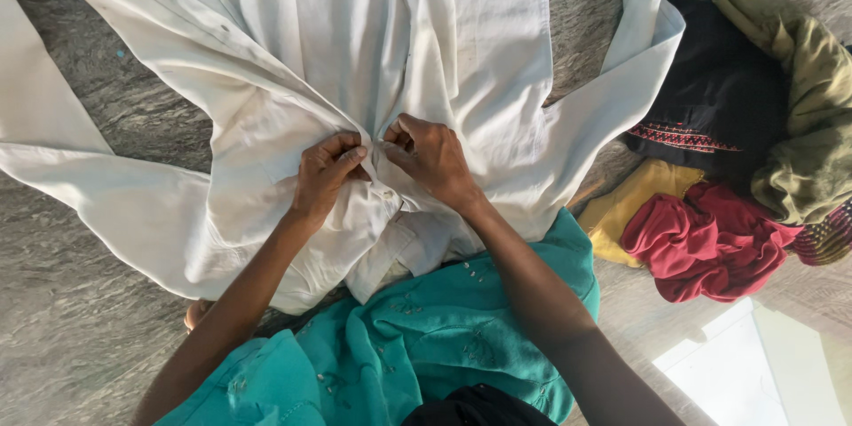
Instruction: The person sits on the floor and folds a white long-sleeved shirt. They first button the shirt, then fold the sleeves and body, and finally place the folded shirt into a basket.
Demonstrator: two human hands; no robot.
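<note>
At mid-frame the placket of the white shirt (293,53), spread on the grey floor (71,328), is pinched by the left hand (324,179) and right hand (433,160), its upper front seen unfastened.

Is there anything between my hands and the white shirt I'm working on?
Nothing visible. The left hand and right hand both already pinch the front opening of the white shirt, which lies spread on the grey floor. The pile of clothes sits off to the right, apart from the hands.
</note>
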